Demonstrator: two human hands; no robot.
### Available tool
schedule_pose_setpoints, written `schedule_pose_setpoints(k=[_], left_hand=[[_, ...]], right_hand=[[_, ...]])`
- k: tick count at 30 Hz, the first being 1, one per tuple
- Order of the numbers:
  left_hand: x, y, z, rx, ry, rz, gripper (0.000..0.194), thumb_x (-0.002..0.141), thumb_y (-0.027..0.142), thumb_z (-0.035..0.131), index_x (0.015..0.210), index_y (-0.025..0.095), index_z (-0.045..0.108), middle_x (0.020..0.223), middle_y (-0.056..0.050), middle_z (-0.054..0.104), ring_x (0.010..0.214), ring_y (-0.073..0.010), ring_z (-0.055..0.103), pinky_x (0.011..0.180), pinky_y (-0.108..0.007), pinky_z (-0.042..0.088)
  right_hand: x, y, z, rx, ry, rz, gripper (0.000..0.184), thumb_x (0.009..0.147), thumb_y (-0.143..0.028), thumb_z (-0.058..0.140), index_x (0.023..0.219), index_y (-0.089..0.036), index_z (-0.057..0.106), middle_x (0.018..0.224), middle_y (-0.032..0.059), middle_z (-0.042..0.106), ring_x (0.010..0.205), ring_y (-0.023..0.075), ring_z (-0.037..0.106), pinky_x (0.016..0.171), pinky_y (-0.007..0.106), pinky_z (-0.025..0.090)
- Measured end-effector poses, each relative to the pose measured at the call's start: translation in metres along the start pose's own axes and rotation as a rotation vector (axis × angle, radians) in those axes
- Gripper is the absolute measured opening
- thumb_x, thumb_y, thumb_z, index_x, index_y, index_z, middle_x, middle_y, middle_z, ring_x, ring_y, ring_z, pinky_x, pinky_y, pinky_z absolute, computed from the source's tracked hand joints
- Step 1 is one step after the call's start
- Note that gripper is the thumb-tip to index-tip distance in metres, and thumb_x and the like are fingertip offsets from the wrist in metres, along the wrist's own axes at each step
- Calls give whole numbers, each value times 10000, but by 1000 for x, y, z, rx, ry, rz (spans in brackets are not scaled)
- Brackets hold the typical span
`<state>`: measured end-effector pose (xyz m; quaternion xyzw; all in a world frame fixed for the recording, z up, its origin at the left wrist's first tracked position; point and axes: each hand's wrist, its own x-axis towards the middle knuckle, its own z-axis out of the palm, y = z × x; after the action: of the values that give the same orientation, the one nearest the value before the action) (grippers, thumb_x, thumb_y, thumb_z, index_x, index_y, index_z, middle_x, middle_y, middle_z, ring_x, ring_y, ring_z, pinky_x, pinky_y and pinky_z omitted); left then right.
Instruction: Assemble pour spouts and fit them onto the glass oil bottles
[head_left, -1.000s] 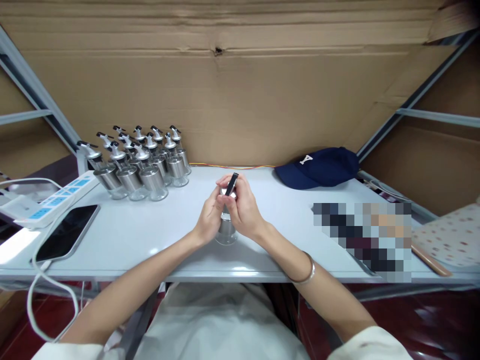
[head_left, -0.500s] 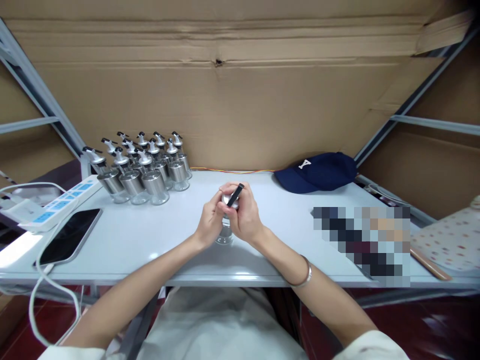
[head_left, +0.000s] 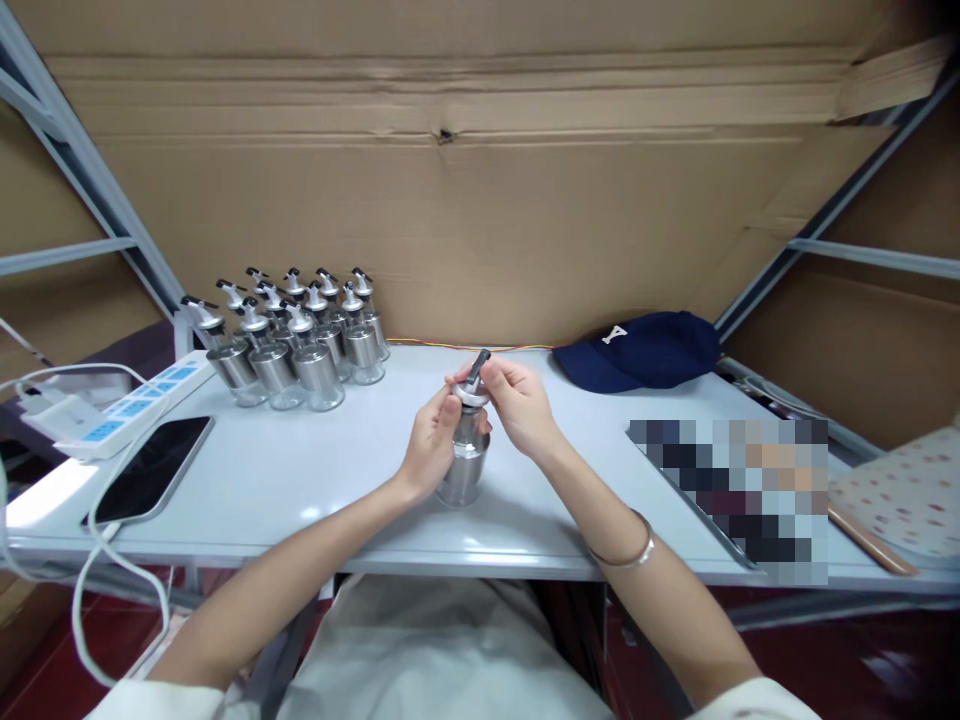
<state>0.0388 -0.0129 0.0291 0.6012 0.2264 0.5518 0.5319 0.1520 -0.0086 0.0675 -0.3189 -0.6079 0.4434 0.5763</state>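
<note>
A glass oil bottle point(head_left: 466, 470) with a steel sleeve stands upright near the table's front edge. Its silver pourer cap with a black lever point(head_left: 475, 372) sits on the neck. My left hand point(head_left: 431, 445) is closed around the bottle's neck and upper left side. At the right of the cap, the fingertips of my right hand point(head_left: 521, 405) pinch the pourer by its lever. Several matching oil bottles point(head_left: 319, 375) with pourer tops stand grouped at the back left.
A white power strip point(head_left: 142, 410) and a phone point(head_left: 157, 468) on a charging cable lie at left. A navy cap point(head_left: 645, 350) rests at the back right. Further forward are a blurred-out flat object point(head_left: 739, 500) and a spotted cloth item point(head_left: 907, 495). Cardboard point(head_left: 480, 230) walls the back.
Both hands wrapped the bottle's top before. Now my right hand has shifted right and up to the pourer, baring more of the bottle. The view has tilted slightly.
</note>
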Motion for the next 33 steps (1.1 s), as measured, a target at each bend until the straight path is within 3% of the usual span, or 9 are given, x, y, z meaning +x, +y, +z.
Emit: schedule_pose_setpoints(k=[5, 9, 12, 16, 18, 24, 29, 33], left_hand=[[1, -3, -2, 22, 15, 27, 596, 806, 697, 406, 873, 132, 584, 672, -37, 601, 616, -137, 565, 614, -250, 474], [2, -3, -3, 67, 25, 56, 619, 808, 694, 407, 974, 132, 607, 689, -38, 618, 647, -143, 569, 645, -249, 471], [2, -2, -4, 48, -14, 40, 660, 800, 709, 397, 1064, 136, 591, 649, -23, 607, 582, -137, 551, 573, -242, 455], [1, 1, -4, 57, -10, 47, 665, 784, 720, 409, 1065, 146, 592, 646, -19, 603, 576, -141, 551, 561, -246, 452], [0, 2, -4, 87, 8, 75, 641, 785, 721, 403, 997, 152, 609, 654, -20, 601, 587, -141, 545, 583, -252, 454], [-1, -1, -4, 140, 46, 173, 518, 847, 642, 390, 884, 174, 608, 826, -28, 614, 750, -148, 541, 764, -264, 461], [-1, -3, -5, 134, 29, 186, 513, 865, 631, 365, 887, 174, 597, 860, -29, 612, 798, -151, 552, 837, -269, 456], [0, 0, -5, 158, 23, 187, 572, 854, 666, 329, 913, 165, 598, 897, -50, 633, 849, -170, 576, 842, -285, 464]], right_hand=[[2, 3, 3, 157, 3, 109, 564, 626, -740, 627, 704, -187, 551, 594, -22, 569, 354, 54, 404, 271, 162, 262], [-2, 4, 7, 121, 49, 60, 562, 661, -750, 583, 738, -197, 525, 668, -14, 589, 354, 45, 380, 271, 172, 260], [-6, 2, 9, -67, 97, -126, 526, 756, -716, 512, 724, -191, 536, 726, 3, 577, 408, 62, 423, 313, 190, 317], [-11, 0, 9, -361, 171, -487, 441, 895, -580, 427, 734, -193, 564, 760, 34, 595, 703, 151, 592, 583, 254, 488], [-11, 1, 8, -469, 198, -630, 392, 935, -508, 404, 766, -195, 570, 782, 44, 617, 774, 169, 613, 674, 296, 503], [-10, 3, 1, -714, 239, -1071, 153, 918, -346, 525, 897, -206, 581, 816, 54, 639, 825, 198, 631, 729, 344, 520], [-10, 1, -3, -887, 233, -1200, 137, 905, -318, 549, 957, -195, 579, 847, 70, 636, 868, 209, 615, 750, 339, 518], [-12, 2, -3, -999, 310, -1237, 112, 897, -324, 559, 921, -215, 573, 774, 42, 600, 736, 179, 574, 665, 305, 487]])
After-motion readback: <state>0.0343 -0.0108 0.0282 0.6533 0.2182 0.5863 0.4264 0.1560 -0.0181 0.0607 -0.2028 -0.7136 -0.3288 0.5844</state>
